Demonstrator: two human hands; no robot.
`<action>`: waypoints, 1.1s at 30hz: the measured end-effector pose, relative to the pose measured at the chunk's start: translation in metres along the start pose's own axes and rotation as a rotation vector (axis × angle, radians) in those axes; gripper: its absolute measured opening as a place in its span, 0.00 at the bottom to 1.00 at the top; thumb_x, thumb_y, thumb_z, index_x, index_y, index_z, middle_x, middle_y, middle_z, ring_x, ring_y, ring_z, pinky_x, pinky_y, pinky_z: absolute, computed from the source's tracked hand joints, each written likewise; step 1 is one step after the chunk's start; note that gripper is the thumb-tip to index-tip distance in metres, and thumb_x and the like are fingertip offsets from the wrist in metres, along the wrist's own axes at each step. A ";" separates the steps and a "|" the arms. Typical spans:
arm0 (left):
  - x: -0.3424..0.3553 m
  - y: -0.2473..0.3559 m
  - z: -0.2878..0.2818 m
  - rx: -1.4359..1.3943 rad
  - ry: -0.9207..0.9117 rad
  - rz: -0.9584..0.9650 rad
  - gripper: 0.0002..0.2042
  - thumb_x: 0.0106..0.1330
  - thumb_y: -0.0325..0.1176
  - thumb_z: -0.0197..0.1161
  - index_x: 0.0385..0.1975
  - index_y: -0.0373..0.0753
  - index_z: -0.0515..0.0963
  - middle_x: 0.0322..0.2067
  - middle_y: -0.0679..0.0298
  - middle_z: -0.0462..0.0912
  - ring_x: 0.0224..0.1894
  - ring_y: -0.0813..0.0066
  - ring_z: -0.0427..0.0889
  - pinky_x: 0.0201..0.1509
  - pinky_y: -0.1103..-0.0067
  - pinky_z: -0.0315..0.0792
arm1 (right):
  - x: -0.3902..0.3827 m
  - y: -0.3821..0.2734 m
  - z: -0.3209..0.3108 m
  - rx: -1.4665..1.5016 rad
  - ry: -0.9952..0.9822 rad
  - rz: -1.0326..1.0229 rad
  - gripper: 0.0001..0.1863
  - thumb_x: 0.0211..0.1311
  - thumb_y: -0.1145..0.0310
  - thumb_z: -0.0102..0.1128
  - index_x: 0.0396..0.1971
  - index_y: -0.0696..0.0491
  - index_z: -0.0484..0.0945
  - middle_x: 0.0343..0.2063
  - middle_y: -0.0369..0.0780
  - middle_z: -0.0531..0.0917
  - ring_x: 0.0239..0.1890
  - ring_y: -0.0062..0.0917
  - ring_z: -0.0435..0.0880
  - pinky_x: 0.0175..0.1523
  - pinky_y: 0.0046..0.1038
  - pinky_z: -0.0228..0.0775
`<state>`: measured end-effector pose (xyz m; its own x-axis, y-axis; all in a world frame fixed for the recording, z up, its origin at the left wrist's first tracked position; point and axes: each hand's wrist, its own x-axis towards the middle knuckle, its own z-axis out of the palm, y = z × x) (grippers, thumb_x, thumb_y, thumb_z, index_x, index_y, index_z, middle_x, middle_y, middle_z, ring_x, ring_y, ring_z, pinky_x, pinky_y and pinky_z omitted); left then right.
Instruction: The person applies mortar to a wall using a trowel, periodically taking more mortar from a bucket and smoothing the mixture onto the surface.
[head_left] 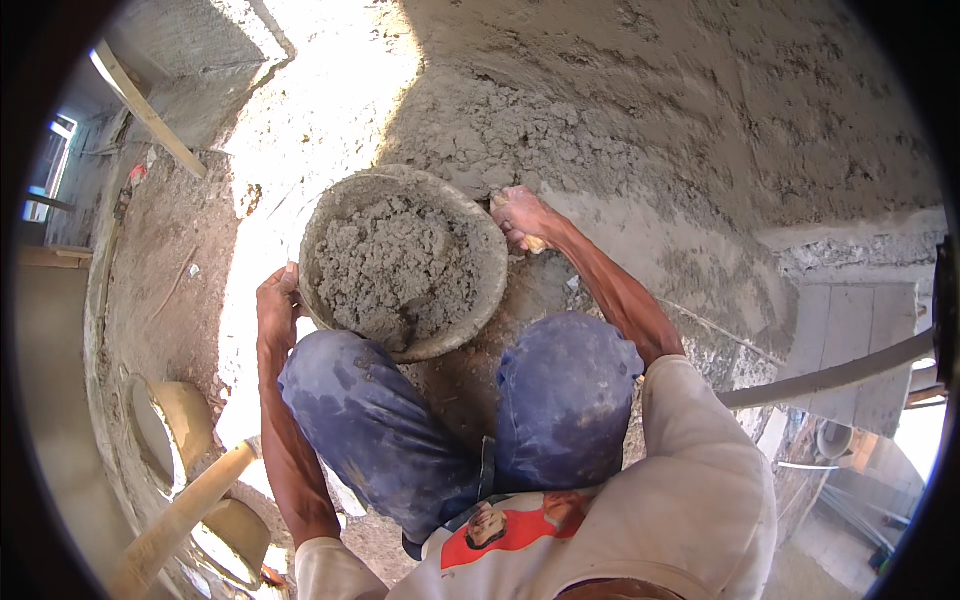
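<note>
A round, mortar-smeared basin (492, 275) stands in front of my knees, tilted slightly towards me. Grey wet mortar (390, 255) fills much of it, with a scooped hollow at the near side. My left hand (278, 305) grips the basin's left rim, thumb on top and fingers curled along the outside. Beside the right rim, my right hand (524, 218) is closed round a yellowish wooden handle (535, 243). The handle's far end is hidden, so the kind of tool cannot be made out.
Rough mortar (500, 125) lies beyond the basin, against a plastered wall (830, 100). Two pans (185, 420) and a wooden pole (195, 510) are at lower left. A wooden strip (150, 112) leans at upper left; a long grey bar (835, 375) crosses at right.
</note>
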<state>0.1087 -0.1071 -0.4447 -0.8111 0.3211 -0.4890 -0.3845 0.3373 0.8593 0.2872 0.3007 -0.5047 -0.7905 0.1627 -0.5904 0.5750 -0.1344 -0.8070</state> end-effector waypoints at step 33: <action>-0.007 0.000 0.007 -0.067 0.049 -0.054 0.18 0.82 0.41 0.54 0.47 0.31 0.83 0.28 0.63 0.85 0.23 0.79 0.78 0.25 0.79 0.73 | -0.097 0.073 -0.030 0.070 0.326 0.256 0.08 0.59 0.79 0.58 0.35 0.56 0.68 0.15 0.33 0.68 0.10 0.23 0.70 0.13 0.33 0.69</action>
<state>0.1177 -0.1033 -0.4418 -0.8085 0.2597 -0.5281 -0.4554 0.2924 0.8409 0.4124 0.3042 -0.5066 -0.5096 0.4148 -0.7538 0.7196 -0.2748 -0.6377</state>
